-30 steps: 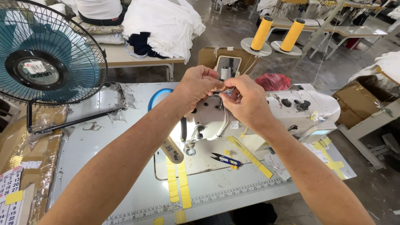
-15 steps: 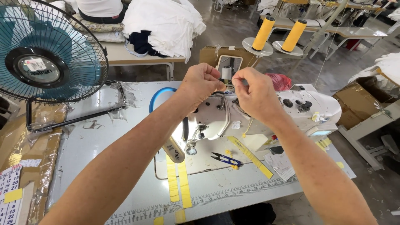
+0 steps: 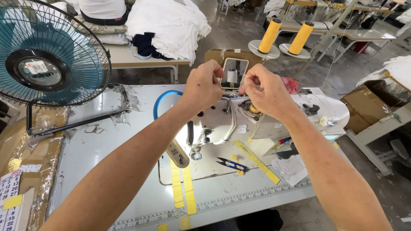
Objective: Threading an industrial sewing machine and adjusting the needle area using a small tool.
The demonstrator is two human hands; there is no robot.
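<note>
A: Both hands are up over the white industrial sewing machine, right at its top. The left hand is curled shut, fingertips pinched together.

B: And the right hand?

A: Pinched too, thumb against forefinger, just beside the left. Something thin sits between them, likely thread, though it is too fine to tell for sure.

B: What lies beneath?

A: A small pair of blue-handled thread snips on the machine bed, strips of yellow tape on the pale grey worktable. Two tall yellow thread cones stand behind the machine, and a teal-bladed wire-caged fan sits off to the left.
</note>
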